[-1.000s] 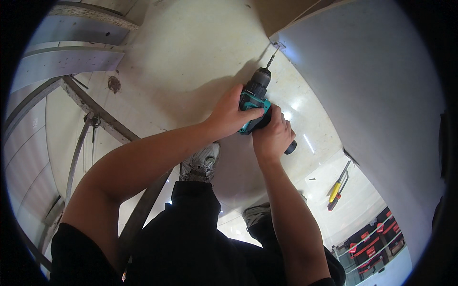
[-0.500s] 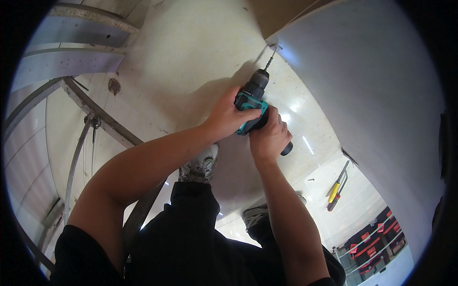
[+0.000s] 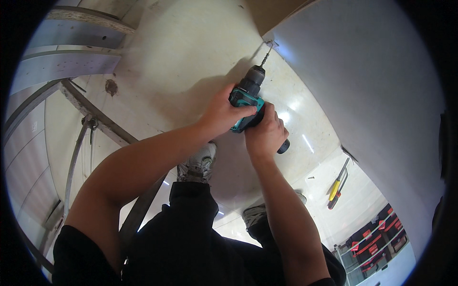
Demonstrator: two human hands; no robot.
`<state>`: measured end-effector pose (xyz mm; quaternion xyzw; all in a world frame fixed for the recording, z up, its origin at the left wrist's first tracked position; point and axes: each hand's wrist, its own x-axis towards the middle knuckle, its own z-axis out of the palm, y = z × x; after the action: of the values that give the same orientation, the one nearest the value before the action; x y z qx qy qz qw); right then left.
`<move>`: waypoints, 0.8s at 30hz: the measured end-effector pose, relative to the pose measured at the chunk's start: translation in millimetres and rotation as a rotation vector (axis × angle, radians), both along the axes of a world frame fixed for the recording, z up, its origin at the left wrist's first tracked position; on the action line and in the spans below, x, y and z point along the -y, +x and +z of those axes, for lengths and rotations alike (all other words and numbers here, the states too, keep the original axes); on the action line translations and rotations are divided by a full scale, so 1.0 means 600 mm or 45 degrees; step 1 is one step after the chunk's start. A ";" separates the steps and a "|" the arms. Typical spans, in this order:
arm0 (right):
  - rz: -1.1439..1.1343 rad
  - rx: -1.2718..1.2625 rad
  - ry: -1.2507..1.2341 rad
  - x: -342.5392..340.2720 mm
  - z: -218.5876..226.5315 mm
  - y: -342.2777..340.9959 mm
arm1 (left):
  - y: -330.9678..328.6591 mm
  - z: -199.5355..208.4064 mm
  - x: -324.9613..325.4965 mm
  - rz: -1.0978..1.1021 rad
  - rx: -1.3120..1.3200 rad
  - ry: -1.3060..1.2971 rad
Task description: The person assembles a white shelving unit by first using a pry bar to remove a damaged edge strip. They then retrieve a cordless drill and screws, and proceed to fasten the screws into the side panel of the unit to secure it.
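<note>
Two hands on the drill (image 3: 249, 102): left hand (image 3: 224, 114) and right hand (image 3: 265, 136) clamped around it; I'd hold the bit (image 3: 265, 56) square to the panel (image 3: 362, 95).

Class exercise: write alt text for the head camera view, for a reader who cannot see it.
Seen from above, a person's left hand and right hand grip a teal and black cordless drill, its bit at the foot of a grey wall panel. A yellow-handled tool lies on the pale floor.
</note>
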<state>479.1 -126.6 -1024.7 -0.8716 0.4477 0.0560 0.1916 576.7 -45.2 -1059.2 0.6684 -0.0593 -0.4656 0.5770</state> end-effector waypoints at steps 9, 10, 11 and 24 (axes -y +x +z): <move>-0.044 -0.041 0.023 -0.011 0.000 0.008 | 0.013 0.020 0.002 0.088 -0.137 -0.032; -0.050 -0.036 0.019 -0.012 0.000 0.009 | 0.017 0.018 0.000 0.078 -0.146 -0.031; -0.054 -0.046 0.028 -0.013 0.000 0.011 | 0.018 0.016 -0.001 0.060 -0.130 -0.011; 0.004 -0.042 -0.022 -0.024 -0.005 0.023 | 0.045 0.011 -0.011 -0.152 0.035 0.161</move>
<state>492.9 -112.0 -1027.5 -0.8728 0.4501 0.0669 0.1763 603.9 -38.8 -1052.7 0.7050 -0.0774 -0.4928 0.5041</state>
